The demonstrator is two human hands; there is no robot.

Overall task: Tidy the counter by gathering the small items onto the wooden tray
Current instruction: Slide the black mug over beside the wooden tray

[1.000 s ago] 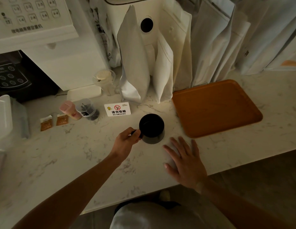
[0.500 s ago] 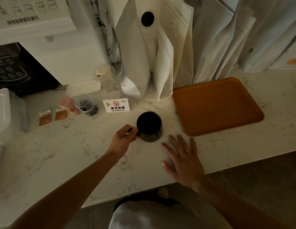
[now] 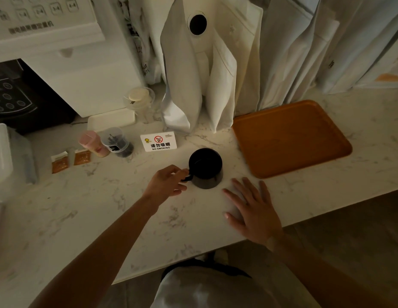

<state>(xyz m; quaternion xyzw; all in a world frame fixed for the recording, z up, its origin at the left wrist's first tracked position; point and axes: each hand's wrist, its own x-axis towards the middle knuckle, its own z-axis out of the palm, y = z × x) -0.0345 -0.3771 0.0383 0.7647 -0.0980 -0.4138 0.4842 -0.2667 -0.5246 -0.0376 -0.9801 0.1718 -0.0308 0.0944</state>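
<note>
Two sachets (image 3: 70,160) lie beside pink jar (image 3: 93,143).

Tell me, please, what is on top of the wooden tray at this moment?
Nothing can be seen on the wooden tray; its whole surface shows bare. The black mug stands on the counter beside it, with the left hand at its handle. What lies under the tray is covered.

White pouches (image 3: 220,81) (upright), dark appliance (image 3: 18,101)
</note>
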